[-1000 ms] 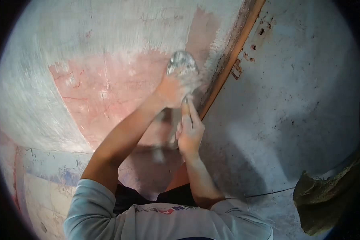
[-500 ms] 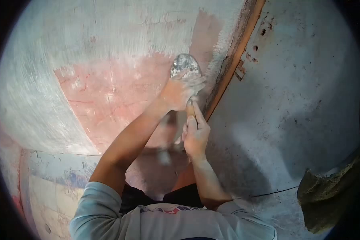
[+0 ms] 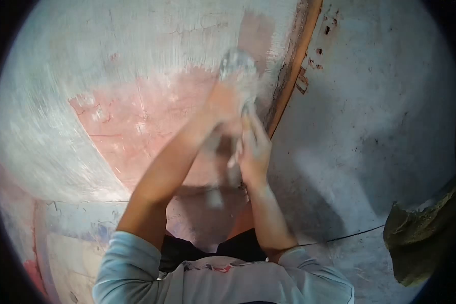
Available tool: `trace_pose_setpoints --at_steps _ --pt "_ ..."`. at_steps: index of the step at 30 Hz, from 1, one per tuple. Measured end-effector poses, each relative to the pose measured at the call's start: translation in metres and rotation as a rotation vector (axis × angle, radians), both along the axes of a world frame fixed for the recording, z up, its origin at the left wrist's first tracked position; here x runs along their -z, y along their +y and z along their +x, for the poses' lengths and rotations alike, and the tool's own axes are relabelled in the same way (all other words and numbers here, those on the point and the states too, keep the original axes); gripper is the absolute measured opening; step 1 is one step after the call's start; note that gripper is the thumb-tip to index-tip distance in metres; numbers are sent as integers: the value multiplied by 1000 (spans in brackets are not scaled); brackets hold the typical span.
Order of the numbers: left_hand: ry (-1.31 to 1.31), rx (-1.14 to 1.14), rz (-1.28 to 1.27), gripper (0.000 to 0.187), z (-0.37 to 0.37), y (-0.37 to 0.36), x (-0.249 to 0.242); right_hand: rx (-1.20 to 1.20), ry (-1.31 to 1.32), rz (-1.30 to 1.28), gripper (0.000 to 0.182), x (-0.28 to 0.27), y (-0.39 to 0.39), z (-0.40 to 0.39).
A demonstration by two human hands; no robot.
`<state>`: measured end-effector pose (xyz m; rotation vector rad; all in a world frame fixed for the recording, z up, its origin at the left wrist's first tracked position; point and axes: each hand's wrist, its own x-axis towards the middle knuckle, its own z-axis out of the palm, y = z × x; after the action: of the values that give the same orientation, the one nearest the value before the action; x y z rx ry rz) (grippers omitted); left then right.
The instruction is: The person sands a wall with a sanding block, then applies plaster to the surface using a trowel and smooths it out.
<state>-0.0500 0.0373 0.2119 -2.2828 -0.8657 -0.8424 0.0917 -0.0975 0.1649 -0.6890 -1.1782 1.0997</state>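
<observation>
A tool with a rounded, shiny metal blade (image 3: 237, 61) and a wooden handle (image 3: 246, 123) lies against the pale wall surface. It looks like a trowel or scraper; motion blurs its outline. My left hand (image 3: 230, 96) presses over the blade's lower part, its fingers smeared. Below it, my right hand (image 3: 257, 151) is closed round the handle. Under and beside the blade, a reddish-pink patch (image 3: 152, 121) meets the streaked grey-white coating (image 3: 137, 40).
An orange-brown strip (image 3: 295, 66) runs diagonally along the right edge of the worked surface. Beyond it stretches a grey surface (image 3: 370, 126) with chipped spots. Dark, rough cloth-like material (image 3: 415, 243) hangs at the lower right.
The tool and both hands have shifted slightly up the surface and look more blurred. The view has also shifted a little. Both hands remain on the tool.
</observation>
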Motion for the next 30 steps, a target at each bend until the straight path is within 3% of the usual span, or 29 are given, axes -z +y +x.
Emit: trace_pose_setpoints --at_steps 1,2,3,4,5,6,7,9,11,12,17,18,19,20,22,23,24,25,26,27,28,30 --pt "-73 -9 -207 56 6 -35 25 -14 -2 -71 46 34 -8 6" --pt "338 -337 -825 53 26 -82 -5 -31 2 -137 45 68 -20 13" --pt "307 -50 -413 55 15 -85 52 12 -29 -256 44 97 -38 18" --pt "270 239 6 59 -5 -80 101 59 -170 -150 44 143 -52 28" --pt "282 240 -254 66 -18 -90 107 -62 -65 -348 47 169 -72 38" --pt "289 234 -517 74 -26 -94 104 -82 -105 -301 51 194 -88 46" --pt "394 284 9 72 -12 -102 11 -143 -51 -365 51 202 -108 53" --pt "243 -136 -210 61 -58 -76 -23 -209 -4 -435 51 214 -132 62" --pt "106 -488 239 58 -101 -29 -101 -311 -124 -412 51 226 -138 67" --pt "-22 -493 553 58 -121 -6 -143 -313 -129 -409 51 228 -135 70" --pt "-12 -825 539 59 -78 27 -141 -400 -389 -255 53 252 -109 83" --pt "608 -458 459 59 -96 60 -91 -409 -387 -259 53 241 -105 78" --pt "680 -78 284 59 -96 69 -51 -405 -326 -271 54 221 -101 74" --pt "667 -81 270 59 -99 62 -54 -395 -274 -280 55 209 -101 78" --pt "602 -129 249 63 -106 45 -130 -378 -289 -227 55 203 -93 87" --pt "445 -311 444 66 -108 25 -174 -369 -288 -206 56 206 -95 90" --pt "20 -628 315 75 -106 2 -213 -422 -256 -214 57 220 -94 99" --pt "-205 -898 83 68 -208 77 -262 -411 -261 -213 57 228 -100 102" --pt "-465 -749 613 67 -226 70 -285 -465 -83 -314 56 235 -104 104" --pt "-481 -751 618 67 -224 70 -283 -522 91 -411 54 241 -107 109" --pt "-465 -916 636 67 -214 66 -277 -541 143 -493 44 243 -111 111" --pt "-408 -1253 655 66 -187 55 -258 -557 26 -572 39 243 -110 108"
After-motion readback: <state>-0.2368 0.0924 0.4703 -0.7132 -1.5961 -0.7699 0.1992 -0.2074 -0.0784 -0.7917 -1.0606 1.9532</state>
